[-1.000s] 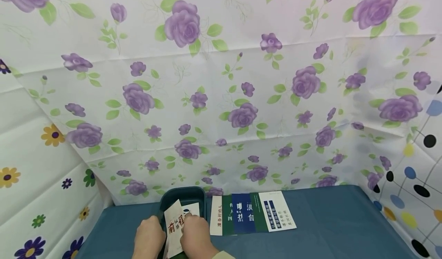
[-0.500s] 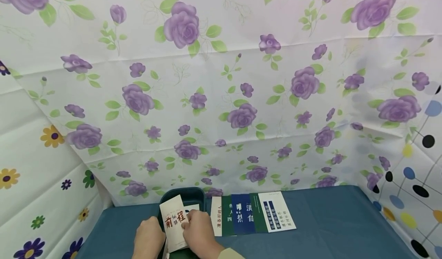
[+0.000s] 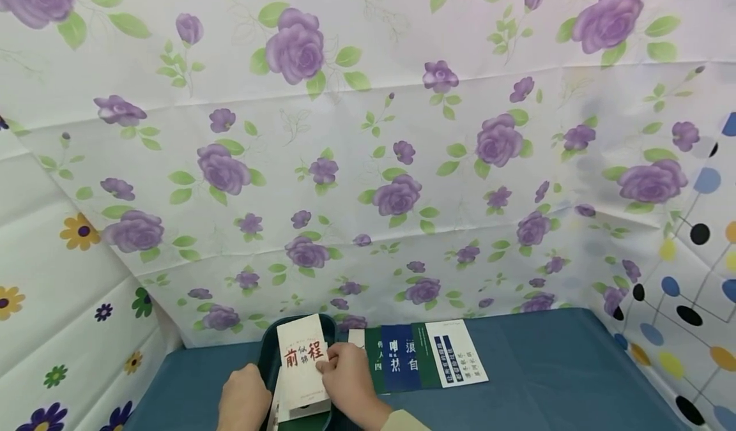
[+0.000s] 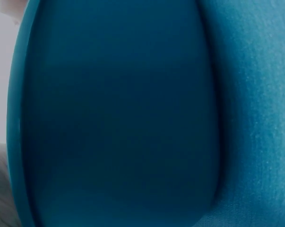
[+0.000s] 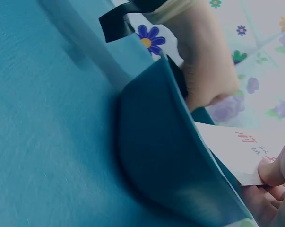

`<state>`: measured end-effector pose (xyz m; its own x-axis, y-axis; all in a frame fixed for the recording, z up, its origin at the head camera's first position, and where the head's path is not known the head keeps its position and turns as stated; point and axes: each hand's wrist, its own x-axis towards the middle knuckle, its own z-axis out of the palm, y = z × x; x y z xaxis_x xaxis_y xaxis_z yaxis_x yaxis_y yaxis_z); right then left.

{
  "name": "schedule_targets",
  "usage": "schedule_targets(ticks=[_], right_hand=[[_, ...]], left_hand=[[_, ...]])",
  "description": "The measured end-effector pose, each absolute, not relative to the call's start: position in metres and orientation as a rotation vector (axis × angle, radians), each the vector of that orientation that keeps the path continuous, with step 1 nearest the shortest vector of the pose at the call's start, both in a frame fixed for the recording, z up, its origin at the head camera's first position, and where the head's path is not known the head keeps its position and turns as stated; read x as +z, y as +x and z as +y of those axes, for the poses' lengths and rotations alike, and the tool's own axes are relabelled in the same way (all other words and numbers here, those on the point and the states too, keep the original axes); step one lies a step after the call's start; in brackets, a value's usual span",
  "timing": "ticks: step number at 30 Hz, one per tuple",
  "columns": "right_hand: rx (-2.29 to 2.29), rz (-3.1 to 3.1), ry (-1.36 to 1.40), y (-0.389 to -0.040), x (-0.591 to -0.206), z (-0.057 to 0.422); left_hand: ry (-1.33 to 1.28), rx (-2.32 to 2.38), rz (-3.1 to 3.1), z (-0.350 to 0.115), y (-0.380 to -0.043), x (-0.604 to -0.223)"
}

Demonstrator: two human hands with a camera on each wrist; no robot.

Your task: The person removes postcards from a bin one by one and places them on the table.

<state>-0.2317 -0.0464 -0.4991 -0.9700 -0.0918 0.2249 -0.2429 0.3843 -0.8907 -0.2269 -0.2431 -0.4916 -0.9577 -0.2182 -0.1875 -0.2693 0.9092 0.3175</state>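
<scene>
A white card point(image 3: 305, 364) with red and black characters is pinched at its right edge by my right hand point(image 3: 351, 373). It lies over the dark teal container point(image 3: 269, 341), its front covering much of the opening. In the right wrist view the thumb presses on the face of the card point(image 5: 237, 146) with fingers beneath. My left hand point(image 3: 246, 396) grips the container's left rim with curled fingers. In the left wrist view the container's outer wall point(image 4: 118, 113) fills most of the picture. Other cards under the held one are partly hidden.
Right of the container, several cards point(image 3: 402, 357) in white, green and blue lie overlapped in a row on the blue tabletop point(image 3: 535, 367). A flower-printed sheet point(image 3: 345, 207) rises behind the table. Patterned sheets stand at both sides.
My right hand has moved right and turned the white card, which now stands straighter and faces the head camera. The left hand stays at the rim. The head view has shifted slightly.
</scene>
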Motion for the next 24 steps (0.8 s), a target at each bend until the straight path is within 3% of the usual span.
schedule_targets(ticks=[24], right_hand=[[1.546, -2.446, 0.187, -0.239, -0.48, 0.023]], left_hand=[[-0.362, 0.499, 2.955, -0.245, -0.226, -0.494]])
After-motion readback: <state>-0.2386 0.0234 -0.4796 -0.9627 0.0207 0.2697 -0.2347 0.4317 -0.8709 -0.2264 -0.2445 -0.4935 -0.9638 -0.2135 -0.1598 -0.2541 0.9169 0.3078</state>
